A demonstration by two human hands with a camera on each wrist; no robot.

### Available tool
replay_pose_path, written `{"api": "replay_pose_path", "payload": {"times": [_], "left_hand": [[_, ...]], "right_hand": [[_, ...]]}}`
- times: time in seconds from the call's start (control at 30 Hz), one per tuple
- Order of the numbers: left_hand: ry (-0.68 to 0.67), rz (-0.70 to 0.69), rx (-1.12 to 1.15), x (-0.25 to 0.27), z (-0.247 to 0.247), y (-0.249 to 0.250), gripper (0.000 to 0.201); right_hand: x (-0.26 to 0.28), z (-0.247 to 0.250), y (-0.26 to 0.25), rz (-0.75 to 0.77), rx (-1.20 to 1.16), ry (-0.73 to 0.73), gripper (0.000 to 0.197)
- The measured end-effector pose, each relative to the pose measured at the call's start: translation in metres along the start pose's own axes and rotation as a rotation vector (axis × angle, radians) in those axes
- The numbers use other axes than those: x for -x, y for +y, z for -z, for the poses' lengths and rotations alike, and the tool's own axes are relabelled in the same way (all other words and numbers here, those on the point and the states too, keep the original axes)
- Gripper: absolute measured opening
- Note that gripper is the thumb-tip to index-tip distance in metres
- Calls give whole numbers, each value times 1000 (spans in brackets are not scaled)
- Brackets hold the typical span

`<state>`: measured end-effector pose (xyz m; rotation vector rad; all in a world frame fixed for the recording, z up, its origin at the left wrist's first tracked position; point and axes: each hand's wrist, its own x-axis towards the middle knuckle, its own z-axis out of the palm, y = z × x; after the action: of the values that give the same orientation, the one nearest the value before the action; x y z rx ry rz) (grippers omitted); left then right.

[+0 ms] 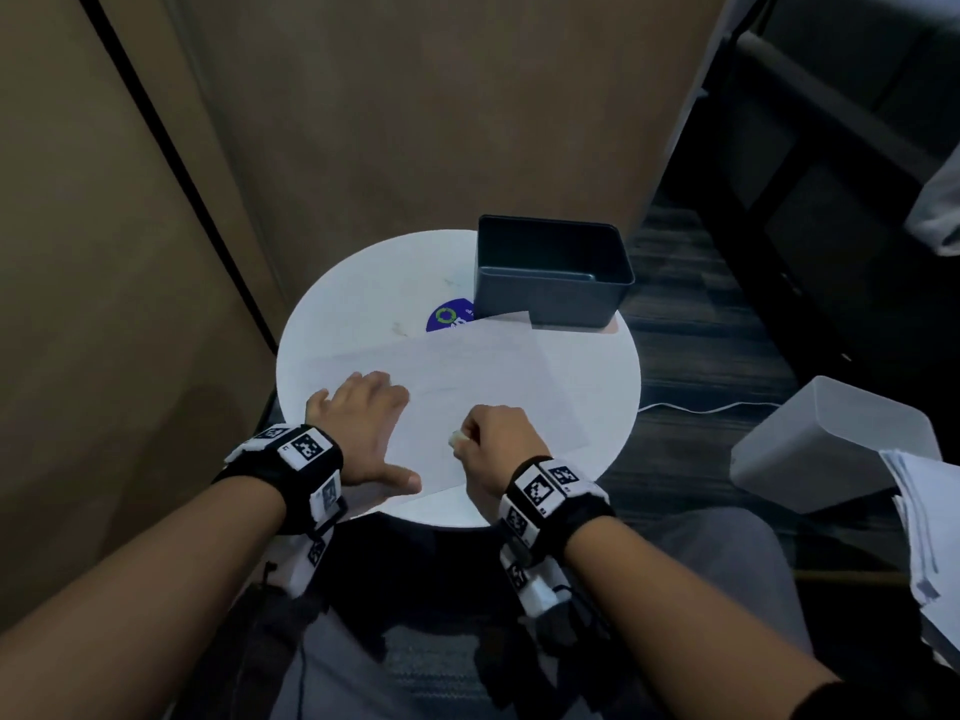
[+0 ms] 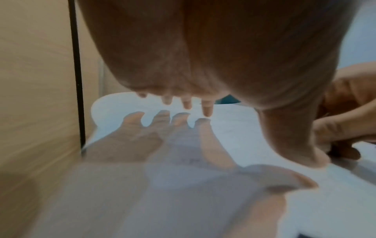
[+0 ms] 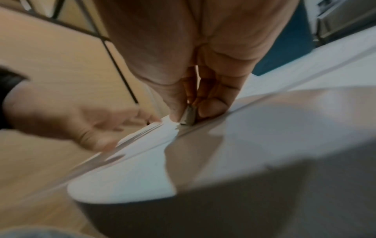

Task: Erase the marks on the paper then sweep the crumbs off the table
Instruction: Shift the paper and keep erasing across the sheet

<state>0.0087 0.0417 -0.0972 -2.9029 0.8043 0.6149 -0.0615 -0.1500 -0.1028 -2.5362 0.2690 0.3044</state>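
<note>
Where paper [image 1: 467, 376] ends, bare table [image 1: 353, 298].

Tan wall panels [image 1: 415, 122], black seam [image 1: 171, 148], dark floor [image 1: 691, 345].

The round table [image 1: 332, 298] is plain white and the paper [image 1: 483, 376] lying on it is white too, maybe a touch greyer. Behind the paper sits a dark slate-grey bin [image 1: 553, 272], and just left of the bin there's a blue sticker [image 1: 449, 318] with a green ring on it. Both wristbands [image 1: 306, 470] are black with white tags printed in black square codes, and the eraser [image 3: 188, 116] looks pale grey.
</note>
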Motion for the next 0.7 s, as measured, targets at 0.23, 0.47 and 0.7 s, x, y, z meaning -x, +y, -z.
{"api": "replay_pose_path", "payload": {"times": [0.23, 0.47, 0.7], "left_hand": [[-57, -14, 116, -9, -23, 13, 116], [-74, -28, 105, -14, -26, 15, 119], [-87, -26, 106, -14, -25, 12, 119]], "right_hand": [[-4, 28, 33, -42, 207, 61, 16], [-19, 39, 22, -15, 166, 64, 21], [-17, 41, 46, -65, 151, 70, 23]]}}
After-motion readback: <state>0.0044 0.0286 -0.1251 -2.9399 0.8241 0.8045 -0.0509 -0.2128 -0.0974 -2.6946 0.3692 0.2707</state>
